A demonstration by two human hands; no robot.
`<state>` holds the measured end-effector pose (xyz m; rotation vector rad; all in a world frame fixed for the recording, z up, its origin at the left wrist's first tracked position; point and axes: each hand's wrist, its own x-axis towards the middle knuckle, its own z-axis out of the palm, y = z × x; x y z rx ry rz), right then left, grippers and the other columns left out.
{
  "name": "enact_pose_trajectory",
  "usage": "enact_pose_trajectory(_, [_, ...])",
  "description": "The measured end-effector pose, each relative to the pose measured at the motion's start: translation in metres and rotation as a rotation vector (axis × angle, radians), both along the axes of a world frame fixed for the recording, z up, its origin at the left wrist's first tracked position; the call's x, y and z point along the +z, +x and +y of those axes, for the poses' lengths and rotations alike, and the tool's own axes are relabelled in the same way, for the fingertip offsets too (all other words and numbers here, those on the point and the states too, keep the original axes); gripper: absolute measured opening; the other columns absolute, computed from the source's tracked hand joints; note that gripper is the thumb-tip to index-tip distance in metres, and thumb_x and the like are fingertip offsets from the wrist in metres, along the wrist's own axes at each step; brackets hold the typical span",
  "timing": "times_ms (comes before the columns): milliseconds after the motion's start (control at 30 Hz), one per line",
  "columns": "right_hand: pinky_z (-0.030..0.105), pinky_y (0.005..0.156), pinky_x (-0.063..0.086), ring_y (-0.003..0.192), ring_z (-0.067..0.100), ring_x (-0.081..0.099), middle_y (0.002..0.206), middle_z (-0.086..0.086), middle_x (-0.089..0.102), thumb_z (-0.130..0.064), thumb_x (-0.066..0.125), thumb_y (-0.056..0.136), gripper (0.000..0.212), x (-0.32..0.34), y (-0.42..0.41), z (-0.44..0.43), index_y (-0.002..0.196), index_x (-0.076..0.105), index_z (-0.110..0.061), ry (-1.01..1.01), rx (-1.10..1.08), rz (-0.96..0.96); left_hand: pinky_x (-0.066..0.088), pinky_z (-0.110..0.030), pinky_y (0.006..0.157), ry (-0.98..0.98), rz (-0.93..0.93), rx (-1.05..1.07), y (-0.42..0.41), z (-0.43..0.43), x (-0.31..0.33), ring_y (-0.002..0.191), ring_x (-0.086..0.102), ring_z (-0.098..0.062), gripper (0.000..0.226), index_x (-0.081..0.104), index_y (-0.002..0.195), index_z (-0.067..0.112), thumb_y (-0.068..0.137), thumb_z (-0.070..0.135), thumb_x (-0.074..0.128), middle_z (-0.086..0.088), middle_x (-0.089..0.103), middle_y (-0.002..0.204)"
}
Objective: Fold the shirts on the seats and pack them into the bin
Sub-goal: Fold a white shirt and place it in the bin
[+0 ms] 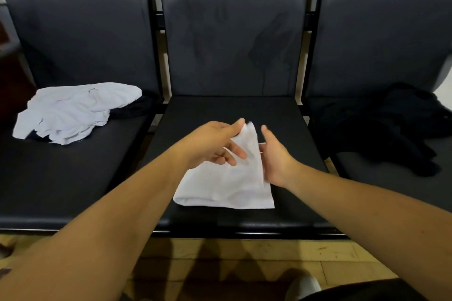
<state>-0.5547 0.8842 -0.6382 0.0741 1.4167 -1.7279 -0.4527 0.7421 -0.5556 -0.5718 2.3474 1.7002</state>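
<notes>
A soft white shirt (227,188), folded to a rough rectangle, is laid on the smooth black middle seat (281,117); its raised corner is pinched by the left hand (215,144). The right hand (276,154) is held loosely spread at its edge.

— What lies on the bench's (244,230) middle seat (232,110)?
— The half-folded shirt (227,186), near its front edge.
— And beside it?
— A crumpled pile (73,112) on the left seat (61,178), another heap (381,124) on the right seat (391,190).
</notes>
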Motion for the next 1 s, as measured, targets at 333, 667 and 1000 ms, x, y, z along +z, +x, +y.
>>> enact_pose_trajectory(333, [0.044,0.082,0.061,0.091,0.023,0.071,0.103,0.008,0.071,-0.013,0.065,0.095,0.012,0.001,-0.001,0.001,0.106,0.066,-0.009,0.448,-0.025,0.617,0.053,-0.035,0.078,-0.408,-0.159,0.289,-0.003,-0.051,-0.048,0.08,0.059,-0.021,0.035,0.062,0.116,0.003,0.101,0.034,0.057,-0.01,0.064,0.094])
enact_pose_trajectory(667, [0.038,0.074,0.058,0.092,0.029,0.066,0.111,0.011,0.062,-0.034,0.064,0.09,0.049,-0.005,-0.009,0.004,0.125,0.049,-0.003,0.919,0.069,0.679,0.055,-0.042,0.095,-0.056,-0.199,0.444,-0.005,-0.058,-0.071,0.11,0.063,-0.028,0.058,0.05,0.12,0.001,0.087,0.043,0.075,-0.008,0.061,0.124])
enact_pose_trajectory(1000, [0.034,0.078,0.05,0.087,0.02,0.063,0.102,0.005,0.067,-0.02,0.078,0.087,0.038,0.008,-0.007,0.002,0.118,0.06,-0.007,0.449,-0.036,0.269,0.052,-0.051,0.099,0.645,0.06,0.372,0.002,-0.067,-0.044,0.113,0.069,-0.034,0.049,0.055,0.139,0.014,0.095,0.032,0.064,-0.012,0.07,0.127])
